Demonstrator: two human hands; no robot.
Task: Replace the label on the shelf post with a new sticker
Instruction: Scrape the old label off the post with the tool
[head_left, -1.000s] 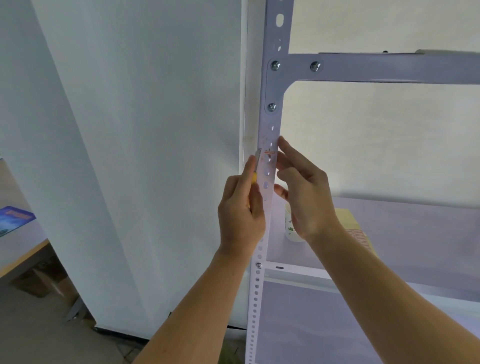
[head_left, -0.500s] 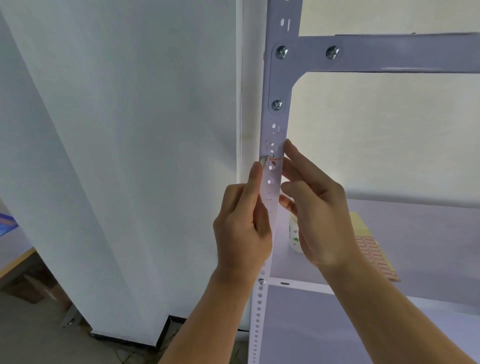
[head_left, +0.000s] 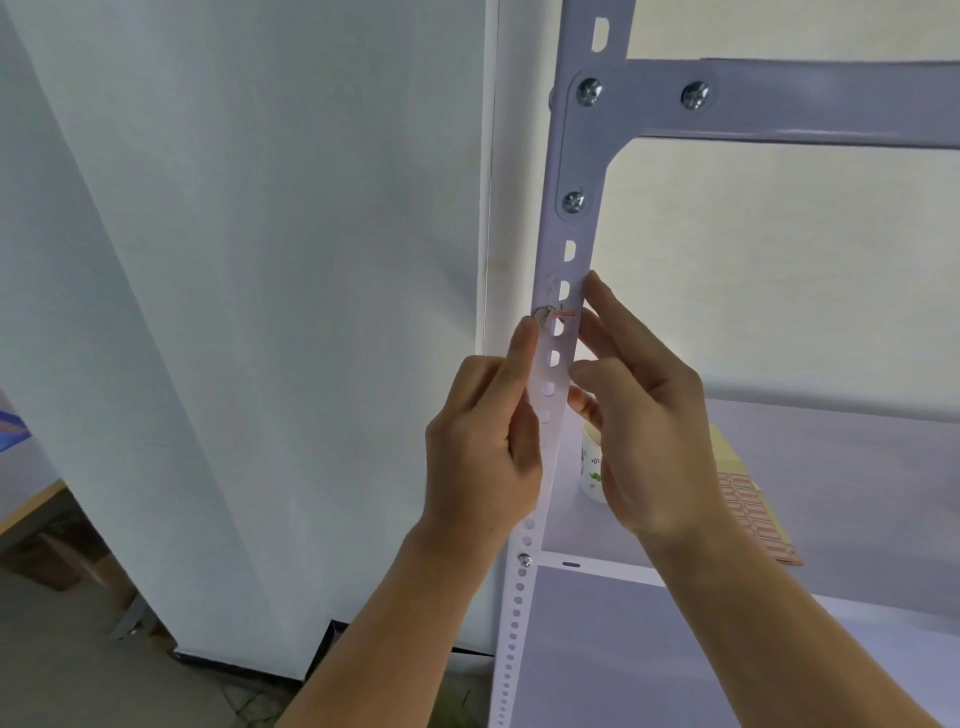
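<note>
The shelf post (head_left: 553, 244) runs from 12 to 6 o'clock through the middle of the view. The label (head_left: 565, 313), worn to a few orange lines, sits on it near centre, with one small grey curl at its 9 o'clock end; whether that is peeled label or a tool tip cannot be told.

The left hand (head_left: 478, 452), at 7 o'clock of the label, has its fingers curled inward and its thumb tip touching the curl; what they enclose cannot be told. The right hand (head_left: 644, 431), at 4 o'clock, lays straight fingers along the post's edge, gripping nothing, and hides part of one cup (head_left: 591, 467) on the shelf (head_left: 841, 467).

One sticker sheet (head_left: 753, 514) lies further toward 4 o'clock. Three screws (head_left: 588, 92) fix the bracket (head_left: 587, 145) at 12 o'clock; a fourth screw (head_left: 524, 559) shows toward 6. A white panel (head_left: 260, 312) fills 9 o'clock.
</note>
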